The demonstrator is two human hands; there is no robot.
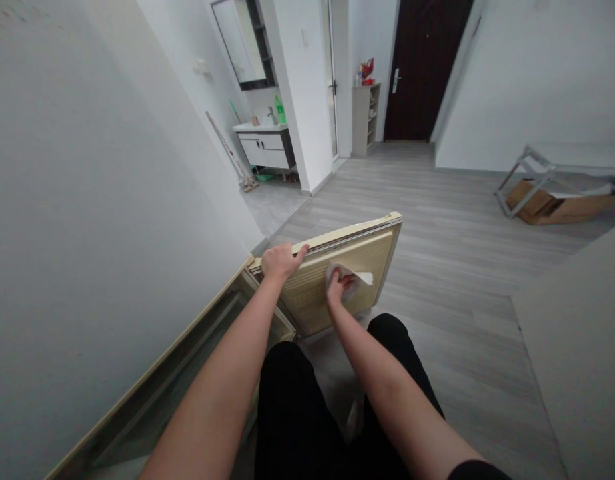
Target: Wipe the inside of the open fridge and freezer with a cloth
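A cream-coloured fridge door (pixel 312 303) stands swung out from the fridge body (pixel 172 373) at the lower left. My left hand (pixel 281 261) is closed over the door's top edge, with the thumb lying along it. Against the ribbed inner panel, my right hand (pixel 337 287) presses a white wipe (pixel 356 279), its fingers bunched in it. One corner of the wipe sticks out to the right. Whether it is cloth or paper, I cannot tell. My two knees are bent in front of the fridge, below the door.
A white wall (pixel 112 167) rises close on the left. Behind are a washbasin cabinet (pixel 265 148), a mop (pixel 227 150), a narrow shelf (pixel 365 120) and a dark door (pixel 422 73). A cardboard box (pixel 562 207) lies under a metal-framed rack (pixel 530 177) at right. The floor (pixel 467 267) is grey planks.
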